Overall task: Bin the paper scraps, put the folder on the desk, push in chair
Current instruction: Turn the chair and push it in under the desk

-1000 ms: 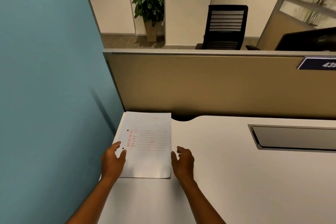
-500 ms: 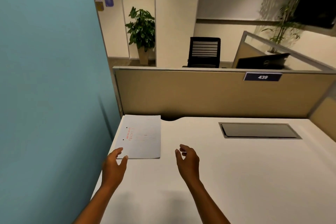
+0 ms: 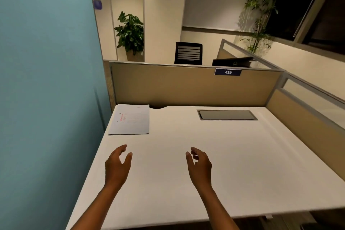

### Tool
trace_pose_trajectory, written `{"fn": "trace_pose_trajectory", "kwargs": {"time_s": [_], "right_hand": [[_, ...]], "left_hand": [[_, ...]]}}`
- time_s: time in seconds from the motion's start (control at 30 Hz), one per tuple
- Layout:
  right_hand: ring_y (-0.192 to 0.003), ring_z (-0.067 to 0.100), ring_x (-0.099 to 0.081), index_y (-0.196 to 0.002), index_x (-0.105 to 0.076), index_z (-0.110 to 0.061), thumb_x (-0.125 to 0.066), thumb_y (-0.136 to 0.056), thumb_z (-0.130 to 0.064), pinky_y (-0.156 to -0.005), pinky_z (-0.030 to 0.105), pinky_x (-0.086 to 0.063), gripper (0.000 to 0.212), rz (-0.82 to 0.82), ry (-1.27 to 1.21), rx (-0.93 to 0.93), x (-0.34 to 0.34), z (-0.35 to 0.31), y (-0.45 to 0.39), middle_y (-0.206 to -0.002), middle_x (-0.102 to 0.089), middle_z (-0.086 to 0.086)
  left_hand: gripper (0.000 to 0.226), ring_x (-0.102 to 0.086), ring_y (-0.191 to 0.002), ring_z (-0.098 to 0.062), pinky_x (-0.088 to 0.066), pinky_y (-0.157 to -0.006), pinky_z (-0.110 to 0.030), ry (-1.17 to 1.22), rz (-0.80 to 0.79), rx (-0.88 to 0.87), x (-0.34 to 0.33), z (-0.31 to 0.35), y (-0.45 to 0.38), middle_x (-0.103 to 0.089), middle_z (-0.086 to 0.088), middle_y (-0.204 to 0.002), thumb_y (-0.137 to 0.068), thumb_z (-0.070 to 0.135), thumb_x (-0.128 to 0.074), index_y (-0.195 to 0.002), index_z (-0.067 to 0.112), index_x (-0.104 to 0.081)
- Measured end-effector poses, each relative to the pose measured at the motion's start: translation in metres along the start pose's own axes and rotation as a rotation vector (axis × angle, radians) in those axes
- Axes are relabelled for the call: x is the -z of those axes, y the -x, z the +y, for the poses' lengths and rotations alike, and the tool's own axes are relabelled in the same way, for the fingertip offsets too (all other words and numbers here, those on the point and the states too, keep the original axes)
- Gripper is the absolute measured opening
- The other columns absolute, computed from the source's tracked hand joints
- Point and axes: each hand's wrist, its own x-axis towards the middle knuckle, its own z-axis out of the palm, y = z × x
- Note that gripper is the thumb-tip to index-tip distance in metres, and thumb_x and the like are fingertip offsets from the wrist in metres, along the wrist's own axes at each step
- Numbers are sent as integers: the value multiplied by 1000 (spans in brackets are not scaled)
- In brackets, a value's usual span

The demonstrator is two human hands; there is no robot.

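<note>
A white folder [image 3: 130,119] with red print lies flat in the far left corner of the white desk [image 3: 214,155], against the teal wall. My left hand [image 3: 117,166] hovers over the desk nearer to me than the folder, fingers apart and holding nothing. My right hand [image 3: 199,166] hovers to its right at the same depth, also empty with curled, parted fingers. Neither hand touches the folder. No paper scraps, bin or nearby chair are in view.
A teal wall [image 3: 46,99] borders the desk on the left. Tan partitions [image 3: 186,87] close the back and right sides. A grey cable hatch [image 3: 226,115] sits in the desk's far middle. Beyond the partition stand a black chair [image 3: 188,53], a monitor [image 3: 232,61] and potted plants [image 3: 130,33].
Both hands let go of the folder and drew back toward me. The folder stays in the far left corner. The view pulled back and tilted, showing more of the desk.
</note>
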Motion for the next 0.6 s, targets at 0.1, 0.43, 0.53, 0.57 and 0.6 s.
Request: {"fn": "trace_pose_trajectory", "kwargs": {"time_s": [0.1, 0.43, 0.53, 0.57, 0.6], "right_hand": [[-99, 12, -58, -120, -62, -16, -62, -93, -24, -84, 26, -48, 28, -1, -2, -13, 31, 6, 30, -111, -59, -3], [-103, 9, -57, -121, -61, -18, -62, -93, -27, -83, 22, -46, 30, -15, -19, -15, 160, 45, 144, -114, -58, -5], [-105, 9, -57, -122, -61, -17, -62, -93, -27, -84, 22, -48, 31, -18, -19, -37, 203, 61, 187, -114, -57, -6], [-106, 10, -57, -123, -61, -16, -62, -93, -26, -86, 22, -49, 31, -16, -16, -49, 217, 66, 201, -115, -57, -6], [-106, 10, -57, -123, -61, -15, -61, -93, -26, -86, 22, -48, 31, -21, -10, -53, 230, 72, 216, -115, -57, -5]], "left_hand": [[38, -56, -120, -28, -45, -101, -42, 24, -8, 8, 3, 5, 37, -63, -12, -128, -92, 14, -64, -129, 8, -58], [35, -56, -120, -29, -44, -101, -44, 21, -19, 33, 1, 17, 208, -64, -11, -127, -92, 14, -64, -126, 9, -60], [35, -55, -121, -27, -45, -101, -43, 9, -70, 62, -3, 20, 276, -62, -10, -129, -93, 15, -63, -127, 10, -59], [35, -56, -121, -28, -45, -101, -43, 7, -86, 74, -4, 22, 299, -62, -10, -129, -93, 14, -63, -128, 9, -59], [36, -57, -119, -28, -45, -102, -43, 1, -96, 76, -5, 22, 321, -63, -12, -128, -92, 13, -64, -127, 8, -60]]}}
